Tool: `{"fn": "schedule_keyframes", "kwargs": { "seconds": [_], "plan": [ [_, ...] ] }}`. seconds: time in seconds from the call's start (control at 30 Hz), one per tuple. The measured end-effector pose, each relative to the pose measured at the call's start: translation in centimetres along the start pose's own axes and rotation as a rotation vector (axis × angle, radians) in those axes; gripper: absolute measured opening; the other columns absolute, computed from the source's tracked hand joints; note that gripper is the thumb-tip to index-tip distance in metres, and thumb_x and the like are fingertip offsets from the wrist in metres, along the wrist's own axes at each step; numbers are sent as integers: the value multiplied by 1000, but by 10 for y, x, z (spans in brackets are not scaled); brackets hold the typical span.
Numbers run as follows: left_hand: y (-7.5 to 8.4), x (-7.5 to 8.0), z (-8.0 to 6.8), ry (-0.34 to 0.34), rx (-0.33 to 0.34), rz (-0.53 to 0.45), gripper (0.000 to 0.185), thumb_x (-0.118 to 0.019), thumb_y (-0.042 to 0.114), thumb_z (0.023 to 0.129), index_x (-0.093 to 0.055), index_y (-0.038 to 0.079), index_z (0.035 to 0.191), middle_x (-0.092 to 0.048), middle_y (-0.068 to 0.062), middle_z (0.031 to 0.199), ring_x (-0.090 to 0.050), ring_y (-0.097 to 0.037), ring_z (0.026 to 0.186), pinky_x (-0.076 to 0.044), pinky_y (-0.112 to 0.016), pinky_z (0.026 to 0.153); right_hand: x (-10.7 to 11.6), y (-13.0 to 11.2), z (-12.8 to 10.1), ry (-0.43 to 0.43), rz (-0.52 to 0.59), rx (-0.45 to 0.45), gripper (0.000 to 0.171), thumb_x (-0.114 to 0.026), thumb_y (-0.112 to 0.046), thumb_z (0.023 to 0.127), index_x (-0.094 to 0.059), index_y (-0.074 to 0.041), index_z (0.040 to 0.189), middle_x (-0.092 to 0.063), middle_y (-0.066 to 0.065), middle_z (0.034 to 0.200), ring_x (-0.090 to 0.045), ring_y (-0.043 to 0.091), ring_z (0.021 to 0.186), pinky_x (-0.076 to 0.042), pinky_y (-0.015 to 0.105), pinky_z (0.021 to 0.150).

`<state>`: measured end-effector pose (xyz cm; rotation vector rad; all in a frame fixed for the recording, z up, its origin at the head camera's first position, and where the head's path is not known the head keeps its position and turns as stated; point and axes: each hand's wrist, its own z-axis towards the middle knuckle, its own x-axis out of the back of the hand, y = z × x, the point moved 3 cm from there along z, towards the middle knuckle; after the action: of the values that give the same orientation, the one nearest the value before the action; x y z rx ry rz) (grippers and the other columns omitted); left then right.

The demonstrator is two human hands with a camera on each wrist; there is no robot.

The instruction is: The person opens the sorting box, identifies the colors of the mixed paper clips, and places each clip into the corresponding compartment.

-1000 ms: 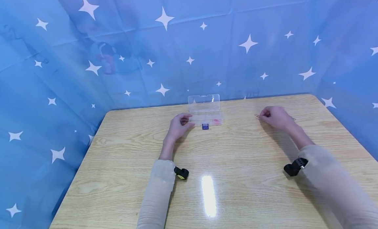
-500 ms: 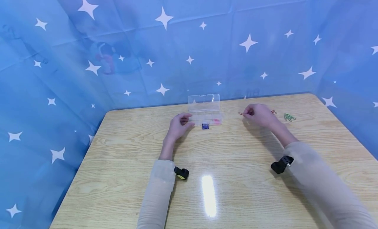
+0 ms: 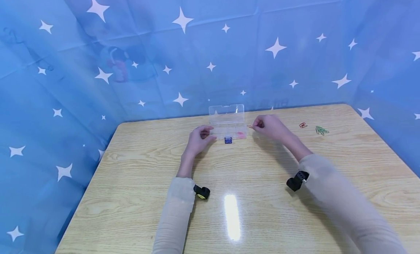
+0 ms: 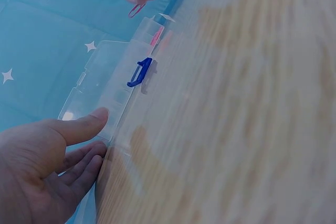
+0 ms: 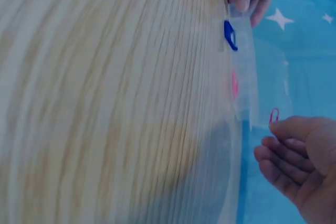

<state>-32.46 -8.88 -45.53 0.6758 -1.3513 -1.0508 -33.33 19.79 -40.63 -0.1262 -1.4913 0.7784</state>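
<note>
A glare streak (image 3: 232, 217) lies on the desk (image 3: 131, 195) near the front edge, between the two sleeved forearms. A black wrist camera (image 3: 201, 192) sits on the left forearm and another (image 3: 296, 180) on the right.

Farther in, toward the back edge, the left hand (image 3: 198, 139) rests on the desk at the left end of the box (image 3: 228, 130). Its fingers (image 4: 84, 163) are loosely extended, the thumb laid against the box's near-left corner; they grip nothing.

The box is clear plastic, standing close to the middle of the back edge with its lid (image 3: 226, 114) raised upright behind it. A blue latch (image 3: 228, 140) hangs at the middle of its front wall. Something pink (image 3: 241, 135) lies in the right-hand compartment.

The right hand (image 3: 269, 126) hovers just beside the box's right end. Its thumb and fingertips pinch a red clip (image 3: 250, 126), while the other fingers (image 5: 281, 156) curl loosely. The clip points toward the box and hangs just outside its right end, above the desk; whether it touches the box cannot be told.

Well to the right, near the back right corner, a second red clip (image 3: 303, 125) lies on the desk, with a small bunch of green clips (image 3: 322, 130) just beside it.

Beyond the back edge hangs a blue curtain (image 3: 98, 46) with white stars.
</note>
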Motion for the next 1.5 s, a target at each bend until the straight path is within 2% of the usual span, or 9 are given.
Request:
{"fn": "schedule_keyframes", "kwargs": {
  "seconds": [0.23, 0.57, 0.97, 1.3, 1.5],
  "plan": [
    [0, 0, 1, -6, -3, 6, 36, -76, 8, 92, -68, 1, 125, -64, -17, 117, -61, -29, 111, -52, -37, 99, -11, -19, 11, -10, -8, 63, 8, -64, -4, 96, -69, 2, 93, -69, 10, 83, -63, 20, 72, -54, 36, 68],
    [-1, -2, 1, -3, 7, 11, 35, -76, 9, 92, -68, 1, 125, -64, -17, 117, -61, -28, 110, -52, -37, 99, -24, -36, 22, -70, 24, 47, 11, -61, -5, 98, -70, 2, 96, -71, 9, 85, -64, 17, 72, -54, 32, 67],
    [1, -2, 1, -11, 22, 17, 35, -76, 10, 92, -68, 2, 125, -64, -16, 119, -61, -27, 110, -52, -37, 99, -29, -37, 25, -89, 43, 20, 11, -61, -4, 99, -71, 2, 98, -72, 11, 89, -68, 19, 78, -58, 33, 72],
    [2, -1, 1, -15, 35, 47, 36, -76, 11, 92, -68, 4, 126, -64, -15, 119, -61, -27, 111, -52, -36, 99, -25, -36, 20, -44, 47, 57, 13, -61, -5, 99, -72, 3, 101, -72, 12, 91, -68, 22, 82, -58, 37, 76],
    [3, 0, 0, -25, 28, 60, 35, -74, 11, 93, -68, 4, 127, -64, -16, 121, -61, -28, 111, -52, -37, 99, -18, -29, 14, -18, 39, 36, 14, -62, -7, 99, -71, 3, 102, -71, 12, 92, -66, 24, 84, -58, 40, 78]
  ]
}}
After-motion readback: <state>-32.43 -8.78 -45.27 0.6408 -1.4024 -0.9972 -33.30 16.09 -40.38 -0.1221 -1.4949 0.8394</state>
